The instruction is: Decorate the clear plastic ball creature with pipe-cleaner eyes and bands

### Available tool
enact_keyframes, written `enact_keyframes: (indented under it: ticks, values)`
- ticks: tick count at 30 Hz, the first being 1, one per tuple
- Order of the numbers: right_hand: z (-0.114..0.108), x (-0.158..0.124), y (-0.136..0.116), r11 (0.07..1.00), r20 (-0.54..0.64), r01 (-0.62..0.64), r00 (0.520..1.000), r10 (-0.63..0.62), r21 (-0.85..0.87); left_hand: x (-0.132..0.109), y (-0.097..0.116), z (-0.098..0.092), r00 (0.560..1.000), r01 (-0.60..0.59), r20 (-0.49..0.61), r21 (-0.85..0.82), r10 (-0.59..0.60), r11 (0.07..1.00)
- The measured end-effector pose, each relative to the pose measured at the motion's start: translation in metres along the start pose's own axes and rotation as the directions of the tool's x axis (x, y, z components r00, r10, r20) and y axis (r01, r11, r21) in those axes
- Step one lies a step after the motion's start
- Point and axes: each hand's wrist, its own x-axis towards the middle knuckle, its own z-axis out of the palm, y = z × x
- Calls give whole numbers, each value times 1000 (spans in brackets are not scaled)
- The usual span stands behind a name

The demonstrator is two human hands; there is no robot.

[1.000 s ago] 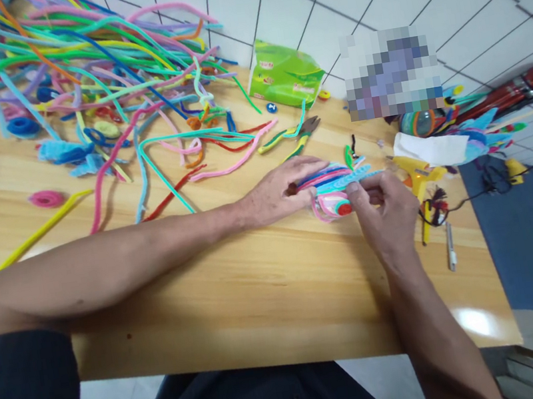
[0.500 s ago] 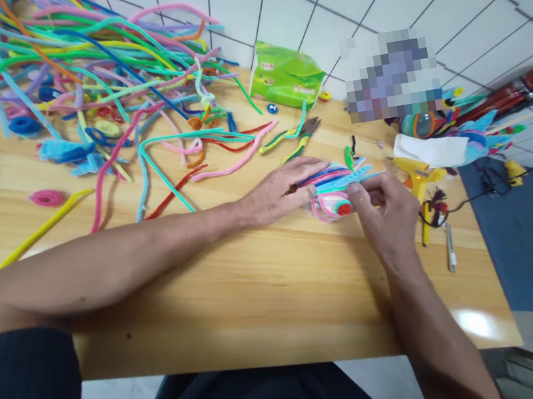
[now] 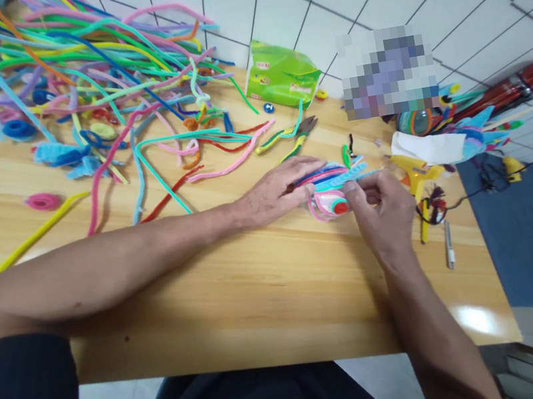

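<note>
A colourful pipe-cleaner figure [image 3: 334, 203], with a pink and white coil, a red and teal round piece and blue strands, lies on the wooden table [image 3: 241, 298] between my hands. My left hand [image 3: 285, 191] grips its left side, fingers over the blue and pink strands and thumb below. The thumb and index finger of my right hand [image 3: 381, 205] pinch the right end of a light blue twisted strip [image 3: 341, 177] on the figure. My fingers hide part of the piece.
Loose pipe cleaners [image 3: 86, 52] heap at the back left. Pliers [image 3: 294, 138] lie beyond my hands, near a green tissue pack [image 3: 281, 77]. To the right are a yellow glue gun [image 3: 414, 173] with a cord, a utility knife [image 3: 449, 248] and a red flask [image 3: 521, 85].
My hands keep the same hold on the pipe-cleaner figure. The whole view has shifted slightly; nothing else has visibly moved.
</note>
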Motion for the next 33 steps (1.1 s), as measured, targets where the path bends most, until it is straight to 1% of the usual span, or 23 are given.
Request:
enact_keyframes:
  ticks: [3,7,9,13,17,20,22,23,25,27,29,33]
  values:
    - [0,0,0,1000,0,-7,1000,7,2,0,3,-1,1000,24,2,-4,-24,1000]
    - [0,-2,-4,999,8,13,1000,-13,30,-1,12,-2,997,79,1,-93,-80,993]
    - [-1,-4,-6,998,2,50,999,-50,29,-2,16,-2,990,142,-2,-143,-144,979]
    - [0,-9,-8,988,-16,155,988,-155,25,-4,20,-2,959,274,-17,-203,-284,940]
    - [4,-11,-3,971,-48,239,970,-239,4,-1,19,-4,944,318,14,-309,-330,896]
    - [7,-12,2,954,-64,301,952,-300,7,3,25,-6,929,345,0,-363,-371,865]
    - [9,-14,3,934,-82,354,933,-349,44,6,33,-8,908,383,-7,-390,-419,838]
    - [10,-15,2,922,-87,380,923,-374,69,9,37,-8,890,414,-17,-390,-456,822]
    - [11,-18,-1,898,-84,424,905,-417,116,13,46,-9,842,478,-67,-368,-536,798]
    - [12,-19,-4,880,-70,446,895,-441,165,16,50,-9,798,516,-132,-355,-588,780]
    - [13,-17,-5,872,-61,433,900,-431,228,17,49,-11,771,535,-151,-373,-619,758]
    - [16,-8,1,857,-35,331,937,-346,394,16,39,-16,750,539,-94,-487,-654,687]
